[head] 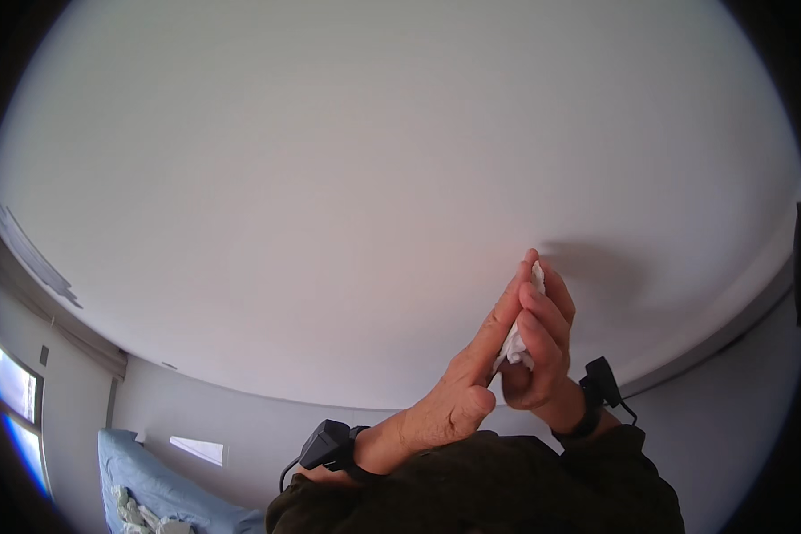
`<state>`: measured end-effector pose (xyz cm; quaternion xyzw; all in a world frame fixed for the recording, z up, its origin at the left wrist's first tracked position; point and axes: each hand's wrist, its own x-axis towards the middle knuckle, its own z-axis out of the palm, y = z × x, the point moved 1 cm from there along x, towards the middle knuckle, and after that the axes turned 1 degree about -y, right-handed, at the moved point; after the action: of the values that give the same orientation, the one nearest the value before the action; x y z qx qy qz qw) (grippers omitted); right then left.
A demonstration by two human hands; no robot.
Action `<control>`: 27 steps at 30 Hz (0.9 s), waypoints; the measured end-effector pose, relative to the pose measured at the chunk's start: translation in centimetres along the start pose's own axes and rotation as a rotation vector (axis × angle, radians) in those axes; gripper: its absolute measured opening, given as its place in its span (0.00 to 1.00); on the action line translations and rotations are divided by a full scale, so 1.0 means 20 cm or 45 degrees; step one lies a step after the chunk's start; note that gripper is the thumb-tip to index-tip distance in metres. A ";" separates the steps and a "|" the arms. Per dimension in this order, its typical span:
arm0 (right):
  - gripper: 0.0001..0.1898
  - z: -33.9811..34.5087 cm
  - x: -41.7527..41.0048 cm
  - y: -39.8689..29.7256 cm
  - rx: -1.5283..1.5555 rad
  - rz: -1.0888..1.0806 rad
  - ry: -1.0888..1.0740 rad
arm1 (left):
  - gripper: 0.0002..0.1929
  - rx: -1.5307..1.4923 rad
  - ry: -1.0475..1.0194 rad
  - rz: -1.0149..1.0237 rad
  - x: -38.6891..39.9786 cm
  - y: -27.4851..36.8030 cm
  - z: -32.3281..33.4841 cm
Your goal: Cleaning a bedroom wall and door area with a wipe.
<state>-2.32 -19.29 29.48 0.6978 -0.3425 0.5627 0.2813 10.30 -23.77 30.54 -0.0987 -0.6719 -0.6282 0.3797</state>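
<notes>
A crumpled white tissue or thin cloth [515,347] is pressed between my two palms. My left hand [470,380] lies flat against it from the left, fingers straight and pointing up the picture, with the thumb standing apart. From the other side my right hand [547,334] presses on it with slightly bent fingers. The fingertips of both hands meet near the top, where a small bit of the white material [539,277] shows. Most of it is hidden between the palms. Black devices with cables are strapped to my left wrist [330,444] and right wrist [599,387].
A broad, plain white surface [347,200] fills most of the view, with a soft shadow right of my hands. At the lower left are a blue fabric-covered item [153,477], pale crumpled cloth [137,510], a window [17,380] and a curtain [100,354].
</notes>
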 end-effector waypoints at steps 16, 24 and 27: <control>0.16 0.20 -0.11 0.10 -0.667 -0.492 -0.519 | 0.22 2.410 0.742 0.738 -0.15 -0.09 -0.54; 0.16 -0.06 0.11 0.19 -0.958 -0.304 -0.115 | 0.24 2.578 0.650 0.771 -0.25 -0.10 -0.60; 0.20 -0.20 0.17 0.24 -1.069 -0.196 0.052 | 0.25 2.518 0.665 0.791 -0.26 -0.10 -0.60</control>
<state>-8.14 -19.65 33.68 0.5351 -0.4832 0.3655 0.5888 17.33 -33.29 24.81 0.2239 -0.7262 0.3183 0.5668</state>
